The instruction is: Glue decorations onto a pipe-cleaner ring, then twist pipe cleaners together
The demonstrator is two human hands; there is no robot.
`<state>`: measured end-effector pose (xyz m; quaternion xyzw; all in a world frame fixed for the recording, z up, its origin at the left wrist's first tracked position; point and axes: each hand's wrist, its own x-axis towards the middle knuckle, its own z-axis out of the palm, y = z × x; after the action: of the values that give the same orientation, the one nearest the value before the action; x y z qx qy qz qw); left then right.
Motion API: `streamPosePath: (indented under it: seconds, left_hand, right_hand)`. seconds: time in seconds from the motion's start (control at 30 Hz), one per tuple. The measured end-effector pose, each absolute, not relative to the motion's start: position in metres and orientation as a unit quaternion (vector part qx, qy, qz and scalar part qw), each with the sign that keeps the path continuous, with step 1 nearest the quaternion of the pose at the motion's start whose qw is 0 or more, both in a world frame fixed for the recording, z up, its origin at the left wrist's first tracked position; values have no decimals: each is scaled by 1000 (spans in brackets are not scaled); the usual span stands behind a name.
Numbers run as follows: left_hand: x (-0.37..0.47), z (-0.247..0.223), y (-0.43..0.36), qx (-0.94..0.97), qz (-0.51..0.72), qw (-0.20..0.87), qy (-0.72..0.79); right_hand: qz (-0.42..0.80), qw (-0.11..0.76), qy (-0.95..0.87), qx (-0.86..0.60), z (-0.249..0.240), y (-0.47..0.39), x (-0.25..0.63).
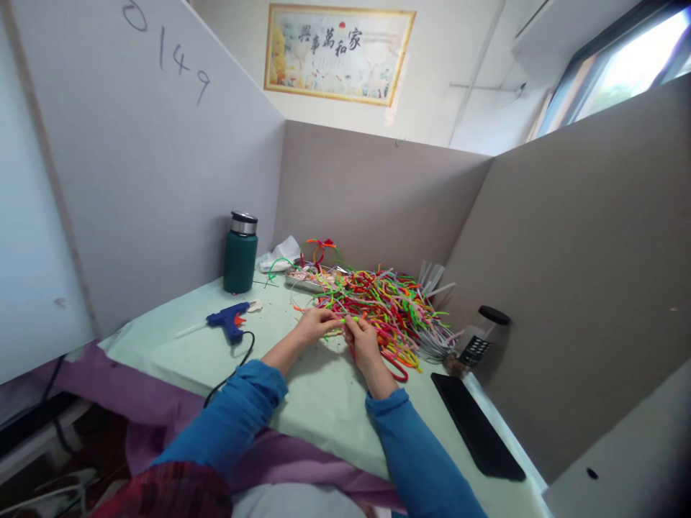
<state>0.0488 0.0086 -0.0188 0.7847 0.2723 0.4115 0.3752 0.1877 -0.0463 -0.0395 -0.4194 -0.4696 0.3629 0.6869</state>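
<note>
Both my hands are raised close together over the middle of the table, in front of a pile of colourful fuzzy stems (391, 298). My left hand (314, 325) pinches one end of a short yellow-green piece (342, 321). The fingers of my right hand (363, 338) are closed on its other end. A pinkish-red strand shows beside my right hand. Fingertips cover part of the piece, and its exact shape is too small to make out.
On the left stand a green bottle (240, 255) and a blue glue gun (229, 321) with a black cord. A metal tray (303, 283) lies behind the hands. To the right are a clear jar (478, 342) and a black phone-like slab (476, 424). Grey partitions (378, 187) surround the table.
</note>
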Motion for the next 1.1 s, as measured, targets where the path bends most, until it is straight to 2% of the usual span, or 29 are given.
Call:
streamPosePath:
  seconds: [0.53,1.1]
  left_hand:
    - [46,-18,-1,874,398,48,273]
    - [47,-13,-9,833,372,35,409]
  right_hand:
    - [372,702,-440,-419,-37,-47,186]
    - [374,703,-431,-425,-35,-47,185]
